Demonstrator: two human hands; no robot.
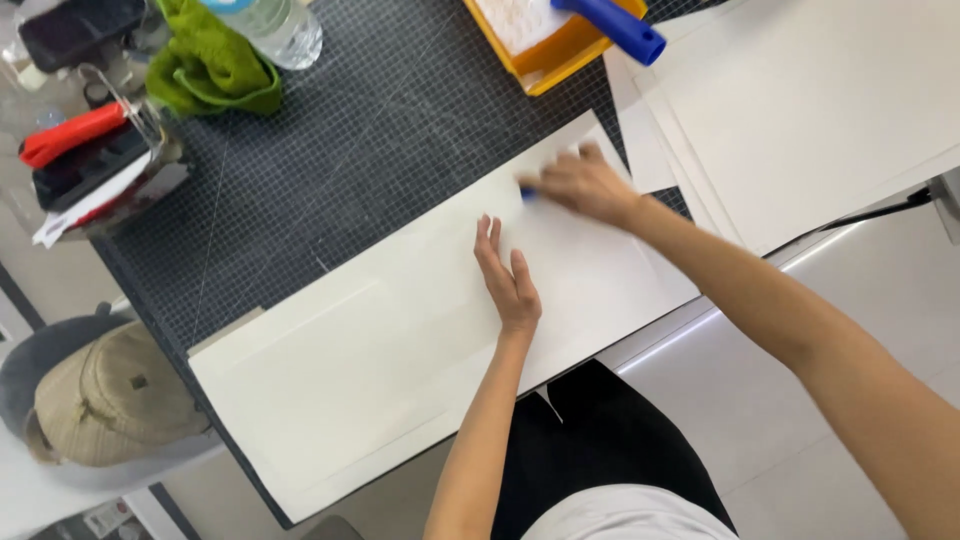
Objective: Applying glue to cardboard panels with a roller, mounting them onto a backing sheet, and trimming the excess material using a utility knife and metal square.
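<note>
A long white sheet of paper point(380, 350) lies across a dark gridded cutting mat point(380, 130). My left hand point(508, 280) rests flat on the sheet near its middle, fingers together and stretched out. My right hand point(585, 185) is closed around a small blue tool point(526, 194), only the tip of which shows, and presses it on the sheet's far right part. The right hand is blurred.
A yellow tray point(560, 55) with a blue-handled roller point(615, 25) sits at the mat's top. More white sheets point(800, 110) are stacked at right. A green cloth point(210, 65), a water bottle point(280, 28) and red-handled tools point(70, 135) are at upper left; a beige cap point(115, 400) lies lower left.
</note>
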